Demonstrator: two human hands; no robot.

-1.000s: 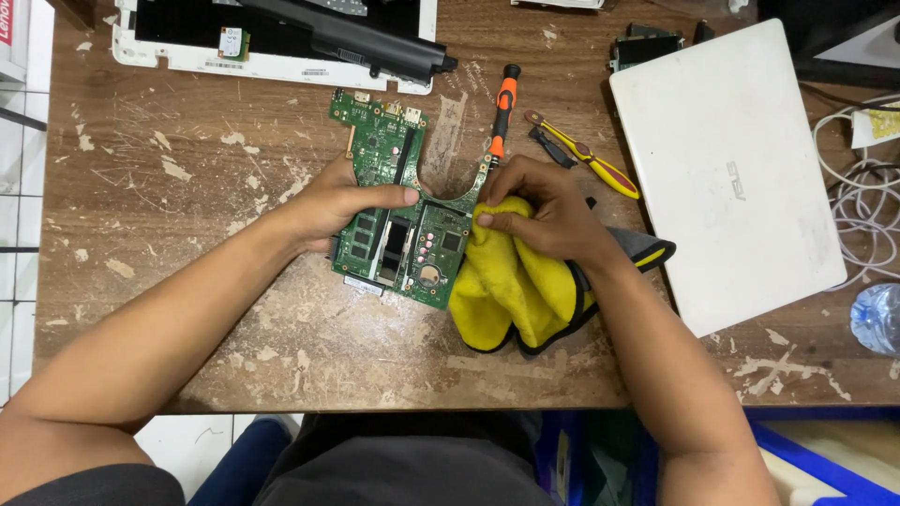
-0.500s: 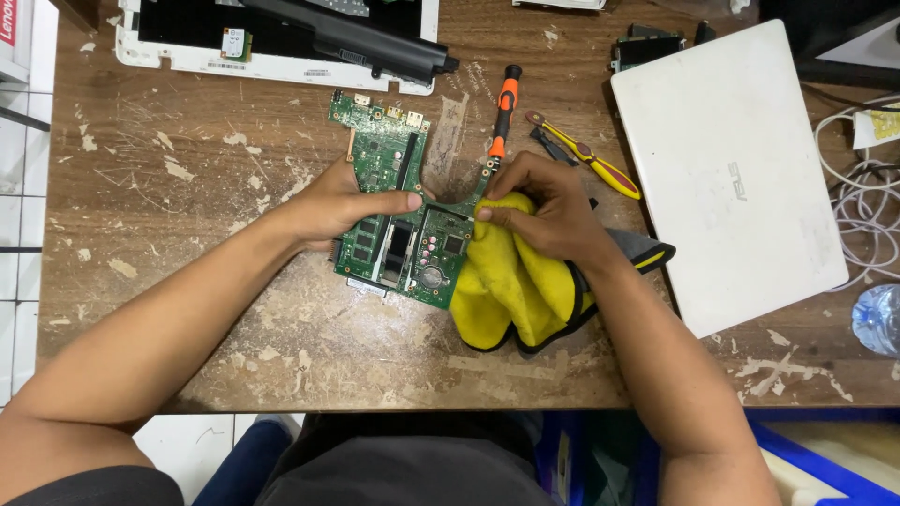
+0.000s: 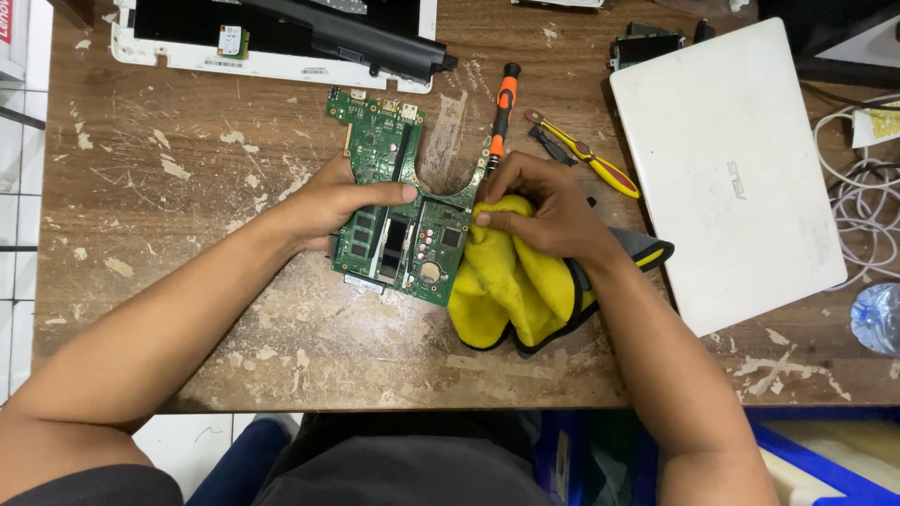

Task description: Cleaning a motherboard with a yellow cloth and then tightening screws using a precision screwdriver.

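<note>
Scarred wooden bench (image 3: 187, 187) carries a green circuit board (image 3: 398, 215) at its middle, pinned flat by the left hand (image 3: 333, 201) clasping its left edge so it stays put while the right hand (image 3: 539, 211), bunched tight around a yellow cloth (image 3: 511, 286), presses that cloth on the board's right edge, an orange-handled screwdriver (image 3: 502, 112) lying just beyond.
</note>
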